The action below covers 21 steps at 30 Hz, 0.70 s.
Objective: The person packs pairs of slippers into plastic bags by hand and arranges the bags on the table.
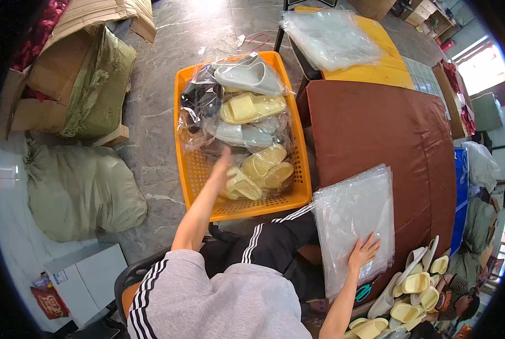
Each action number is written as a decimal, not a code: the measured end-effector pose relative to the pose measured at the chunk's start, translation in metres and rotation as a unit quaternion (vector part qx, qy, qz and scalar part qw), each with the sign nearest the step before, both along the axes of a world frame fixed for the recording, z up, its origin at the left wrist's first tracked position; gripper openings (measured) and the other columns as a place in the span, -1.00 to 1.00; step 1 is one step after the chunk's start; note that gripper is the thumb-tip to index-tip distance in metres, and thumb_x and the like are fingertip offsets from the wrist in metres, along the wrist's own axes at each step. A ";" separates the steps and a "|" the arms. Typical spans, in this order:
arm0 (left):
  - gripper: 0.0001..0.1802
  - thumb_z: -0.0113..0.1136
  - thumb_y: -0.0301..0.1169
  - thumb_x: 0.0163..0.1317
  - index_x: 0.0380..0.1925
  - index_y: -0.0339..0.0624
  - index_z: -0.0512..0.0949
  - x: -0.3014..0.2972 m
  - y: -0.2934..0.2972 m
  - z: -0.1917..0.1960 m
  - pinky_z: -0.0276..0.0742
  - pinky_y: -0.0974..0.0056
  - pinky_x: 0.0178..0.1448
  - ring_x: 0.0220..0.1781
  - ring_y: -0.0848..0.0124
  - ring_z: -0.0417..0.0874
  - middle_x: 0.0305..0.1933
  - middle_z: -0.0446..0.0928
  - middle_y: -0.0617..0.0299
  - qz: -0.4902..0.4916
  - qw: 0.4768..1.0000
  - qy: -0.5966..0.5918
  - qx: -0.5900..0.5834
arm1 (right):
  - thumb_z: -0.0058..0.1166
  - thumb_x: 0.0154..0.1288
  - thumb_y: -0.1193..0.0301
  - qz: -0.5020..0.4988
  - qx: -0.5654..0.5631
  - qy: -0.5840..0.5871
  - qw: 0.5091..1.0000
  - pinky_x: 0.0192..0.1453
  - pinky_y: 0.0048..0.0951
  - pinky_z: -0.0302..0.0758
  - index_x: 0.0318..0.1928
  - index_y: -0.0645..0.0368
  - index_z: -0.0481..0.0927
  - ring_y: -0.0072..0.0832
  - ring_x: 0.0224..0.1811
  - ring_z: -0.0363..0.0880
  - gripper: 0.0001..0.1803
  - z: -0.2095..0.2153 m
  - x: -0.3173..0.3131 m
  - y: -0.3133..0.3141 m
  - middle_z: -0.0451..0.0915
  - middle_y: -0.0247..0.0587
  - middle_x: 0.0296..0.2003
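Note:
My left hand (224, 165) reaches into an orange plastic basket (181, 175), beside a pale yellow slipper (243, 185). Motion smears its fingers, so whether they hold anything is unclear. Slippers in clear bags fill much of the basket: a light grey one (249, 76), a yellow one (253, 107), a pale grey-green one (244, 135) and a black pair (201, 101). Another yellow pair (266, 166) lies near my hand. My right hand (364, 251) rests with fingers spread on a stack of clear plastic bags (354, 206) at the table's near edge.
Under the bags is a brown-covered table (382, 130). Loose yellow and grey slippers (416, 282) are piled at the lower right, near teal-handled scissors (363, 292) and another person (453, 296). More clear bags (331, 37) lie farther off. A stuffed sack (83, 186) stands left.

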<state>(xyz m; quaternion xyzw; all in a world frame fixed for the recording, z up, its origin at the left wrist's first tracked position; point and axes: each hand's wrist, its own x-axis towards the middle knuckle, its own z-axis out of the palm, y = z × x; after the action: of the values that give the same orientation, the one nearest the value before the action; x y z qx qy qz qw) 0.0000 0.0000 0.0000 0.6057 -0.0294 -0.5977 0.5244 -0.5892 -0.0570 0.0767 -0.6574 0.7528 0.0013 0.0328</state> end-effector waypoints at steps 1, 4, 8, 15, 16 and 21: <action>0.31 -0.14 0.64 -0.06 0.53 0.13 -0.27 0.010 -0.001 0.007 -0.26 -0.52 0.41 0.61 -0.05 -0.44 0.62 -0.37 0.07 0.128 0.989 0.079 -0.013 | -0.29 0.47 -0.10 0.003 -0.003 0.006 1.000 0.44 0.40 -0.22 0.52 -0.21 -0.01 0.16 0.54 -0.23 -0.29 0.001 -0.004 0.006 -0.18 0.05 0.52; 0.42 -0.08 0.71 -0.23 0.52 0.18 -0.31 0.037 -0.036 0.034 -0.35 -0.63 0.34 0.58 -0.20 -0.47 0.59 -0.49 -0.05 0.343 0.921 0.179 -0.050 | -0.28 0.47 -0.10 0.002 -0.018 0.007 1.000 0.44 0.39 -0.20 0.52 -0.22 0.00 0.17 0.53 -0.21 -0.29 0.000 0.001 -0.002 -0.16 0.06 0.52; 0.37 0.09 0.59 -0.17 0.52 0.11 -0.19 0.058 -0.073 0.007 -0.42 -0.59 0.37 0.58 -0.21 -0.34 0.61 -0.36 -0.02 0.302 0.935 0.185 -0.014 | -0.25 0.46 -0.08 -0.004 -0.025 0.013 1.000 0.44 0.38 -0.19 0.52 -0.21 0.02 0.17 0.53 -0.21 -0.29 -0.003 0.001 -0.007 -0.14 0.06 0.51; -0.14 0.39 0.04 0.09 0.33 -0.05 0.29 0.122 -0.110 -0.106 0.25 -0.47 0.26 0.34 -0.12 0.31 0.38 0.31 0.03 0.328 0.924 0.182 0.077 | -0.20 0.45 -0.06 -0.013 -0.023 -0.022 0.999 0.45 0.36 -0.21 0.51 -0.20 0.06 0.17 0.53 -0.22 -0.30 0.002 0.013 -0.007 -0.15 0.05 0.52; -0.16 0.42 -0.04 0.09 0.32 -0.05 0.30 0.113 -0.110 -0.106 0.25 -0.46 0.27 0.33 -0.12 0.32 0.36 0.32 0.03 0.314 0.925 0.199 0.076 | -0.20 0.45 -0.06 -0.008 -0.021 -0.010 1.000 0.46 0.35 -0.22 0.51 -0.19 0.06 0.16 0.53 -0.22 -0.30 0.003 0.010 -0.005 -0.16 0.05 0.52; -0.28 0.31 -0.24 0.20 0.31 -0.18 0.27 0.090 -0.094 -0.073 0.44 -0.37 0.20 0.27 -0.09 0.42 0.31 0.36 -0.05 0.330 0.942 0.059 -0.020 | -0.15 0.42 -0.04 -0.013 -0.022 -0.016 1.000 0.46 0.34 -0.24 0.50 -0.20 0.07 0.12 0.54 -0.21 -0.29 0.007 0.011 -0.007 -0.16 0.03 0.52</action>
<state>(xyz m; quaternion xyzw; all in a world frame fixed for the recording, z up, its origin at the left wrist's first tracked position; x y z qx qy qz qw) 0.0902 -0.0944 -0.0726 0.5347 0.1912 -0.4249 0.7050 -0.5780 -0.0640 0.0834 -0.6477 0.7608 -0.0265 0.0302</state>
